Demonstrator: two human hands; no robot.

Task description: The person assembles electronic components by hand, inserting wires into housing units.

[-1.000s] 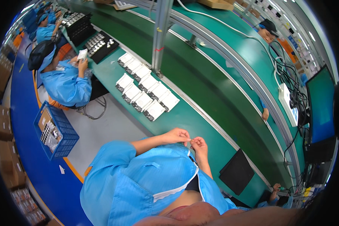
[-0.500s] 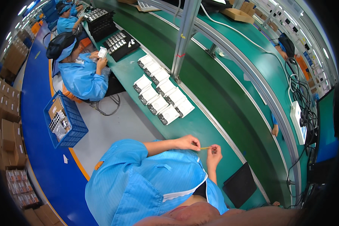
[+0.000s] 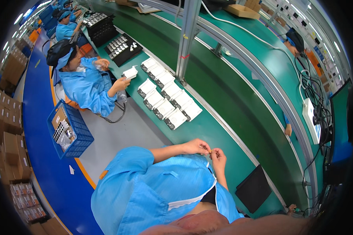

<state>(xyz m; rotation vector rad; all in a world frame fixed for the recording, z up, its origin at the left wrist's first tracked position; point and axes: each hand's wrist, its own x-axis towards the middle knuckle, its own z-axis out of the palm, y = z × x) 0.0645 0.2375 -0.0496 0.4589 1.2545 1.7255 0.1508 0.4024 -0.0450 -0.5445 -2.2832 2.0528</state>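
Above the green bench (image 3: 184,135), my left hand (image 3: 196,147) and my right hand (image 3: 219,158) meet fingertip to fingertip in front of my blue smock. Both pinch a thin yellow band (image 3: 210,151), of which only a small bit shows between the fingers; it looks like a rubber band. Ahead of my hands on the bench stand two rows of white box-shaped units (image 3: 175,118) with dark ends, apart from my fingers. A black flat pad (image 3: 254,188) lies to the right of my right hand.
At the left, a co-worker in blue holds a white unit (image 3: 130,73) over the bench. Beyond sit black trays (image 3: 122,49) of small white parts. A metal post (image 3: 187,43) rises at the bench's far edge. A blue crate (image 3: 80,137) stands left, below bench level.
My hands have come together; the yellow band, earlier stretched straight between them, is now short and mostly hidden. The co-worker's hands have parted, one moving a white unit toward the rows.
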